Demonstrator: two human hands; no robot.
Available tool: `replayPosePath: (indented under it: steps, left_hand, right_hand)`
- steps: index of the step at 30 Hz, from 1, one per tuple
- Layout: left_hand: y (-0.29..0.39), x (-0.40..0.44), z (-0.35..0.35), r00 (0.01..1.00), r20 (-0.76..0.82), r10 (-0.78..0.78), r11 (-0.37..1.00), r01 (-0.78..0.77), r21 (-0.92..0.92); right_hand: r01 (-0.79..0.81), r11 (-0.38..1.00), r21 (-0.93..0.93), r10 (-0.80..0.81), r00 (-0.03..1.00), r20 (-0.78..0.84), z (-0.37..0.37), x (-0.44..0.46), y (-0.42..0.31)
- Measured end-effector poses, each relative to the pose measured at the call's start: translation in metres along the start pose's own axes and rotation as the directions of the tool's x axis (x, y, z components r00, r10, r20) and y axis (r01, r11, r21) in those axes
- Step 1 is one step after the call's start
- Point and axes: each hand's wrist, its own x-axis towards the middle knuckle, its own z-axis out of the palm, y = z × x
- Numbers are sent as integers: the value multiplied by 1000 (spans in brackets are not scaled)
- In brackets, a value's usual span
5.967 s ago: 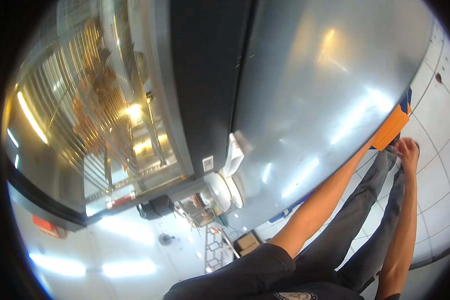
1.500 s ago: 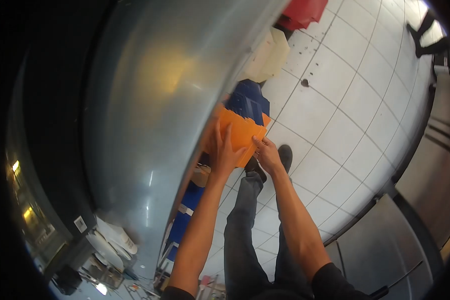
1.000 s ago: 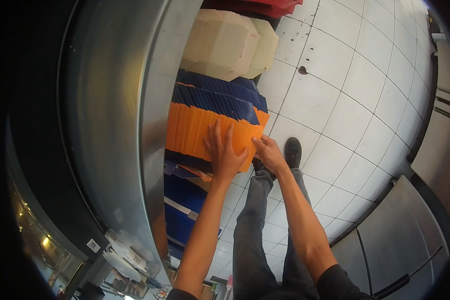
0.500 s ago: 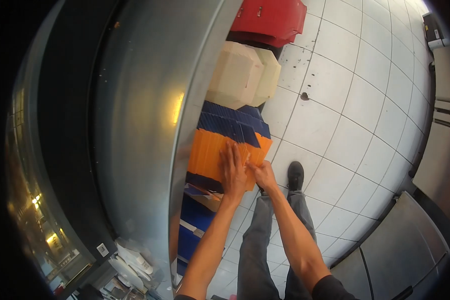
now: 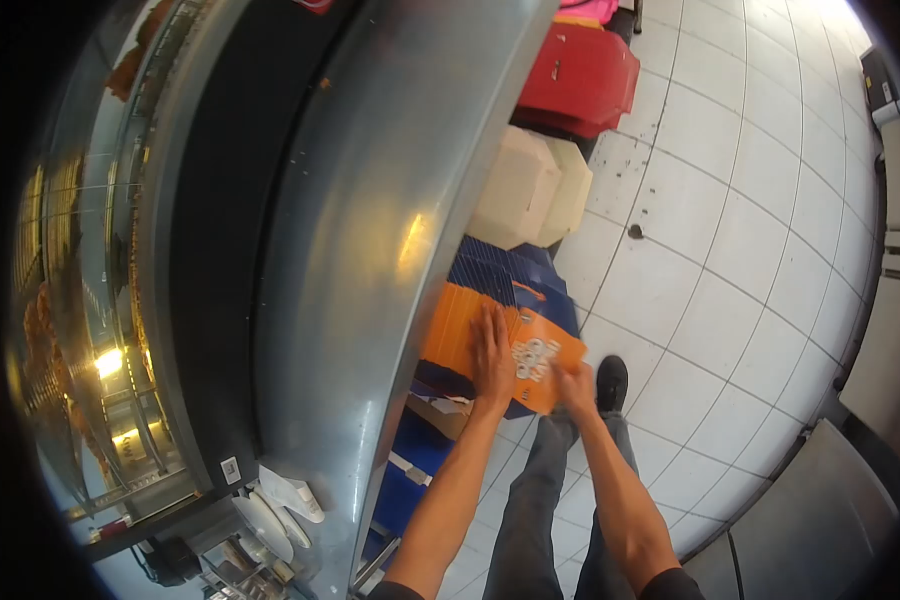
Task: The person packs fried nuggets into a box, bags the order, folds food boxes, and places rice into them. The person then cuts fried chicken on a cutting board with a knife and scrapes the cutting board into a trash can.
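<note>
Right hand (image 5: 572, 388) is clamped on the outer edge of a printed orange carton (image 5: 540, 362), while the left hand (image 5: 492, 358) lies flat against the orange stack (image 5: 452, 328) beside it. From my remote view, the stack runs partly beneath the steel counter (image 5: 360, 270); cream cartons (image 5: 518, 190) border its far side, and white floor tiles (image 5: 715, 320) spread wide to the right.
</note>
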Motion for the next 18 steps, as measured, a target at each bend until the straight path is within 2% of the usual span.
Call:
replayPosePath:
  steps: [1, 3, 5, 6, 7, 8, 9, 10, 11, 12, 15, 18]
  left_hand:
    - [-8, -2, 0, 1000, 20, -19, 1000, 19, 9]
    - [-17, -1, -2, 998, 48, -49, 999, 49, 2]
    - [-5, -13, -14, 1000, -12, -3, 999, 2, -34]
    - [5, -22, -24, 997, -59, 40, 998, -43, -53]
    - [14, -41, -18, 993, 99, 57, 953, -24, -302]
    - [25, -64, -6, 970, 75, 230, 800, -145, -583]
    - [75, -91, -65, 938, 269, 220, 385, 170, -907]
    - [107, -116, -107, 946, -13, 323, 467, -172, -867]
    - [135, -131, -146, 949, -134, 285, 490, -264, -831]
    - [150, -143, -174, 950, -149, 274, 470, -267, -841]
    - [144, -146, -250, 948, 31, 316, 380, -96, -920]
    - [106, -146, -329, 916, 100, 388, 357, -50, -933]
  right_hand:
    - [21, 1000, 22, -20, 997, -68, -8, -1, 6]
    - [40, 999, -19, -40, 999, 19, -50, -31, -47]
    - [52, 998, 25, -54, 997, 60, -82, -68, -74]
    - [12, 992, -123, 0, 995, 101, -100, -96, -96]
    - [11, 980, -201, 10, 995, 103, -111, -122, -111]
    - [132, 981, -145, -119, 988, 96, -112, -152, -138]
    - [169, 980, -105, -156, 980, 122, -113, -180, -158]
    - [203, 952, -227, -164, 970, 180, -116, -205, -175]
    - [226, 910, -349, -161, 965, 205, -121, -225, -179]
    - [238, 853, -464, -147, 963, 224, -128, -242, -189]
    - [330, 807, -490, -169, 924, 344, -128, -310, -267]
    - [441, 735, -515, -162, 852, 499, -88, -360, -370]
